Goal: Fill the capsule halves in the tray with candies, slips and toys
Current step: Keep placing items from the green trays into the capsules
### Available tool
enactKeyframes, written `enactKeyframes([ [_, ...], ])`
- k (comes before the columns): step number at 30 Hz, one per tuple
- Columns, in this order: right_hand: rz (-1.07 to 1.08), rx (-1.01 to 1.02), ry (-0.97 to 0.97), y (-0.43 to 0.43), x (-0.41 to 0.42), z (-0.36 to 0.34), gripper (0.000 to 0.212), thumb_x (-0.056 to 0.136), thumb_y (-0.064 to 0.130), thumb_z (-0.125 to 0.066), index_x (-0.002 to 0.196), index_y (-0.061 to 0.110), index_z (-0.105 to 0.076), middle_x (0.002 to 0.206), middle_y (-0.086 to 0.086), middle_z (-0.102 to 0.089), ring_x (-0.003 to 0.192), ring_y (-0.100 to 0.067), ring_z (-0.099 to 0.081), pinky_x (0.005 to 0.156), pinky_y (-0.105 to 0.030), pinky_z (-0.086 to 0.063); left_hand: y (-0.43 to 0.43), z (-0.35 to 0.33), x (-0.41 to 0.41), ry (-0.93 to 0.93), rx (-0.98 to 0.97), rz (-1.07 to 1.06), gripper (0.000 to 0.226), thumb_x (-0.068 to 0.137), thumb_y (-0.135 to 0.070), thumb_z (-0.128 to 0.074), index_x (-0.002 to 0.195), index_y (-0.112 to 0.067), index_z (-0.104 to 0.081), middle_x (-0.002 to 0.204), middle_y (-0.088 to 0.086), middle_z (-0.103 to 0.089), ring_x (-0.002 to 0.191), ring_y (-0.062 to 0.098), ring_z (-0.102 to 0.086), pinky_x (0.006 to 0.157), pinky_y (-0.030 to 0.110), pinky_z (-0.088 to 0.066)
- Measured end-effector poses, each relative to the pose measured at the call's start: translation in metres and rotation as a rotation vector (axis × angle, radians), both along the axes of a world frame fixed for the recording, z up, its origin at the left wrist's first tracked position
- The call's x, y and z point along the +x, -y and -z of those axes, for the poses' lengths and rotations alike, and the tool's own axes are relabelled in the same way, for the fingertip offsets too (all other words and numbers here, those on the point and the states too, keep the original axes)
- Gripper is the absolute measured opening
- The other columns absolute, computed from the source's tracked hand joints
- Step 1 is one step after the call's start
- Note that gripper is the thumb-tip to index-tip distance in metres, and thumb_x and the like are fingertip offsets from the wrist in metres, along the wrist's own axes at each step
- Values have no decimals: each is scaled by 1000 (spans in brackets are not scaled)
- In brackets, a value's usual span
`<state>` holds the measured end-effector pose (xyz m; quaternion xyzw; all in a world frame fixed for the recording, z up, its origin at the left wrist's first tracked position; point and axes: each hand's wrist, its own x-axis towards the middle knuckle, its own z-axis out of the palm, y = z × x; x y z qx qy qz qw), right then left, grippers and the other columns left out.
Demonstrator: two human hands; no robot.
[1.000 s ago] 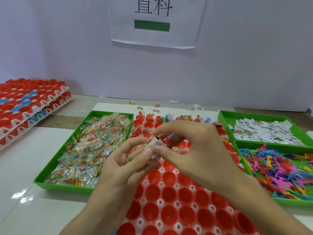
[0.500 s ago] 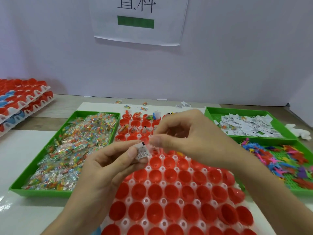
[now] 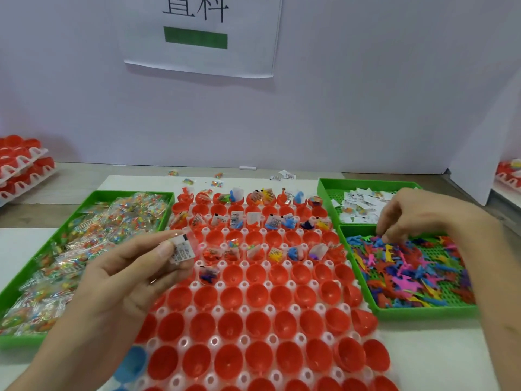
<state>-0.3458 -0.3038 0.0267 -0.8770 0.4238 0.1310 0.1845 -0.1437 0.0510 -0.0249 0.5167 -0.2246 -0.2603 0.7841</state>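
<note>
here, left hand (image 3: 121, 273) pinches a printed paper slip (image 3: 183, 250); right hand (image 3: 417, 213) grip unclear.

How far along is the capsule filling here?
Done: many far red plastic capsule halves already hold items. In hand: the left hand pinches a white printed paper slip; the right hand reaches into the green tray of coloured plastic toys. Left: the near red halves sit empty.
</note>
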Motion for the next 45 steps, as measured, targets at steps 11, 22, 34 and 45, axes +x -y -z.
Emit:
enactKeyframes([
  [11,-66,-100,85,1,-1,-6,10,82,22,-82,76,30,-79,68,4,-75,55,3,-64,65,-25,-45,-2,15,21,-52,63,-15,23,72,-17,-62,72,-26,-83,73,-1,-77,64,9,-74,55,18,-59],
  [22,-174,-44,381,-32,7,-33,6,86,24,-78,82,29,-78,73,3,-76,69,-12,-73,69,-35,-59,-1,1,5,-42,63,3,22,70,-7,-60,72,-12,-81,73,10,-74,61,17,-74,57,21,-59],
  [34,-511,376,745,-129,62,-32,14,82,10,-79,91,21,-78,84,-6,-77,75,-22,-75,75,-28,-61,-1,-7,-9,-21,106,56,28,59,-22,-76,83,-9,-81,81,12,-75,70,21,-75,63,22,-60],
  [45,-97,-96,254,-18,-5,-36,25,83,23,-80,75,46,-73,77,9,-76,64,-6,-71,64,-32,-52,-1,-7,-8,-35,92,48,22,66,-13,-69,83,-7,-81,78,14,-75,68,23,-75,60,23,-60],
])
